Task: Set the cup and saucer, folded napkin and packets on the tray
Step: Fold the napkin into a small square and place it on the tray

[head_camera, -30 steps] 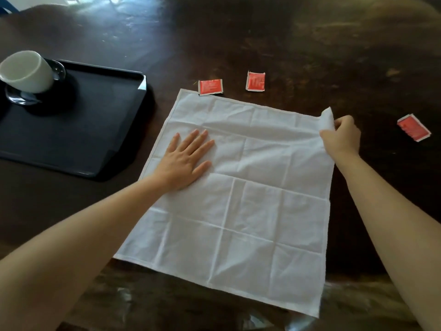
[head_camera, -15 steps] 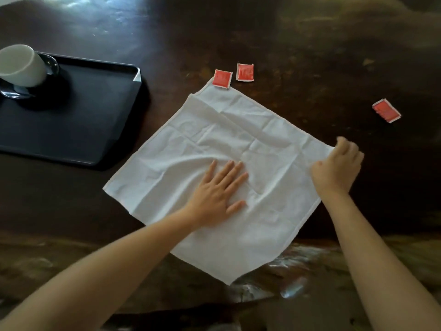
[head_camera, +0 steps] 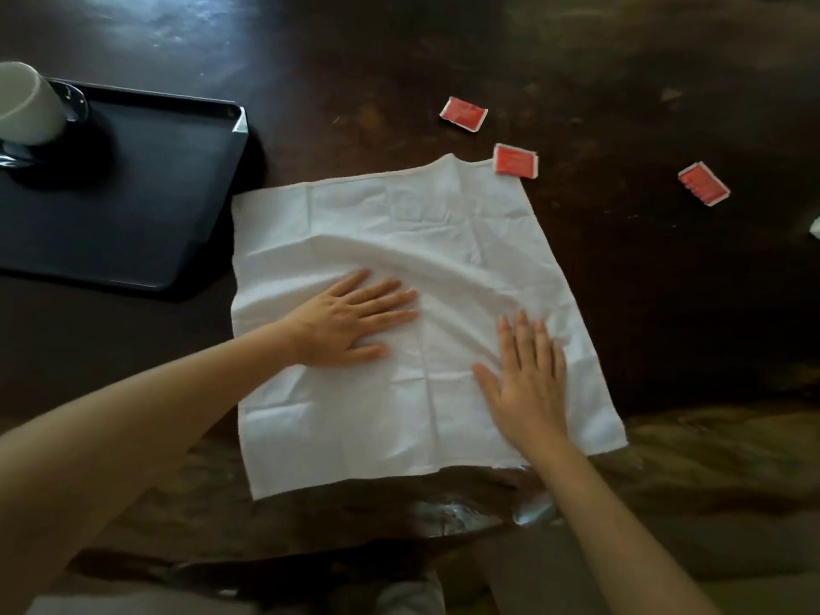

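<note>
The napkin (head_camera: 443,268) lies unfolded near the table's (head_camera: 443,59) near edge, just beside the tray (head_camera: 133,193). The left hand (head_camera: 346,324) and right hand (head_camera: 528,383) press it with straight fingers, holding nothing. Three packets (head_camera: 463,114) (head_camera: 516,161) (head_camera: 704,184) lie beyond its far right corner. Only the cup (head_camera: 26,104), on what seems a glass saucer (head_camera: 75,106), sits on the tray. Folding and loading remain. Half a second earlier the right hand pinched a napkin corner, and the cloth lay diamond-wise.
</note>
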Motion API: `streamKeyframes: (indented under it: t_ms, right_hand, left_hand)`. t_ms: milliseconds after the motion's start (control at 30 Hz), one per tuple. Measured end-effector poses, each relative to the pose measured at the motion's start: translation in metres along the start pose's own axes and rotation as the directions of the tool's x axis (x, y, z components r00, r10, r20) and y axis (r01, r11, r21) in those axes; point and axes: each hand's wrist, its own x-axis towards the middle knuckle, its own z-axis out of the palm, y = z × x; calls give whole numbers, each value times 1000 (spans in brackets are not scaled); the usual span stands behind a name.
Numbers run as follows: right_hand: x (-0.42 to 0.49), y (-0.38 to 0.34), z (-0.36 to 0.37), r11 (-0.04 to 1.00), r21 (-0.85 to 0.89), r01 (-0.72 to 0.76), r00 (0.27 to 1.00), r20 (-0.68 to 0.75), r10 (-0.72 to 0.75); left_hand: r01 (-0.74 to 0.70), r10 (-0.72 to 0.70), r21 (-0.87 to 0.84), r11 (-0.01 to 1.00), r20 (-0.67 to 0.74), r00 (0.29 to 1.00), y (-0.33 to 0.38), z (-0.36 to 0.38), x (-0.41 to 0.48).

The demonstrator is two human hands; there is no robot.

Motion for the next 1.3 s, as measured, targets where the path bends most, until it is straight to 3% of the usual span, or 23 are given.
streamKeyframes:
  t_ms: [133,200,300,367,433,633,767,900,1000,1067,1167,1233,1300]
  right_hand:
    - [-8,4,-16,948,251,197,979,-7,-202]
    - [-17,17,-22,919,122,374,927,-21,-375]
    - [-36,34,-20,850,-104,517,854,133,-503]
    - [-41,41,-15,824,-179,537,842,181,-509]
    - [-42,43,-15,821,-168,546,837,131,-531]
    - [-47,37,-29,792,-150,592,789,-97,-607]
    - [-31,36,-39,877,-149,456,860,-179,-477]
    - [-14,37,-63,939,-151,308,906,-254,-338]
    - [-2,40,-99,970,-16,242,932,-274,-237]
    - [6,43,-124,966,101,239,948,-238,-210]
    - [18,45,-158,937,305,168,983,-117,-138]
    - [26,45,-175,905,412,110,993,-10,-116]
    - [36,45,-184,853,519,41,994,62,-86]
  left_hand:
    - [276,-293,-118,954,-172,941,38,3,-49]
    - [222,-256,-180,958,-194,947,80,9,-75]
    - [130,-154,-176,976,-129,980,127,23,-98]
    - [166,-170,-76,983,-58,984,136,34,-100]
    - [214,-216,-37,976,-63,974,137,37,-96]
    - [219,-265,-176,960,-307,914,135,21,-89]
    - [258,-368,-308,916,-384,847,122,-1,-94]
    - [429,-540,-356,830,-323,777,99,-23,-112]
    - [546,-691,-466,696,-230,685,78,-49,-128]
    - [540,-730,-596,595,-120,673,61,-71,-140]
    - [482,-641,-805,345,173,748,35,-104,-155]
    - [466,-518,-852,238,295,803,19,-122,-162]
    - [513,-448,-837,192,390,804,6,-129,-158]
